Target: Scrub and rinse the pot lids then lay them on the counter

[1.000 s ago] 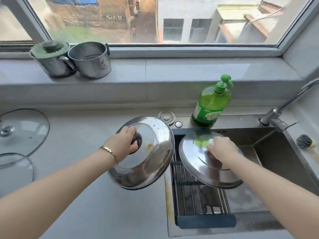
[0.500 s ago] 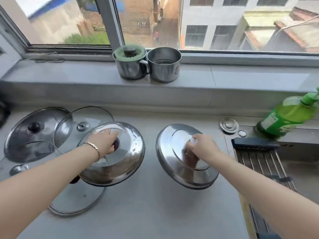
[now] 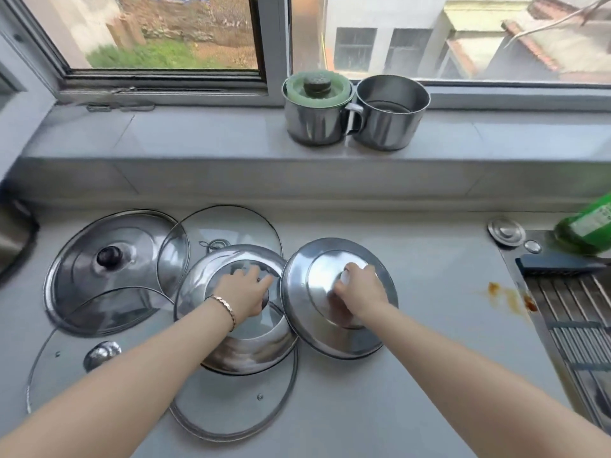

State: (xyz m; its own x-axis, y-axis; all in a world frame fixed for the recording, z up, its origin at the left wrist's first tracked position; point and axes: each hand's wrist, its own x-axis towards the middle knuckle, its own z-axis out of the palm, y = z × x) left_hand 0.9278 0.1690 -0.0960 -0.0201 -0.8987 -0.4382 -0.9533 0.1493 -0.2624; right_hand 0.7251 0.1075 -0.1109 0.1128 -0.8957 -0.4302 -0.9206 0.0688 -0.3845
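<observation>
Your left hand gripped the dark knob of the left steel lid. The fingers were curled down round the knob, which was mostly hidden under the hand. That lid sat dome-up and tilted on the pile, with the rear glass lid behind it and the near glass lid under its near edge.

Your right hand held the right steel lid at its centre, fingers curled over the knob, knob itself not visible. That lid was tilted over bare tabletop, its left rim overlapping the left steel lid's right rim. Couldn't tell if it rested on the tabletop.

Far left lay a dark-knobbed steel lid. A third glass lid lay by your left forearm.

A lidded steel mug and an open steel mug stood touching on the window sill. A green soap bottle stood at the right edge, the sink rack below it, and an orange stain just beside the rack.
</observation>
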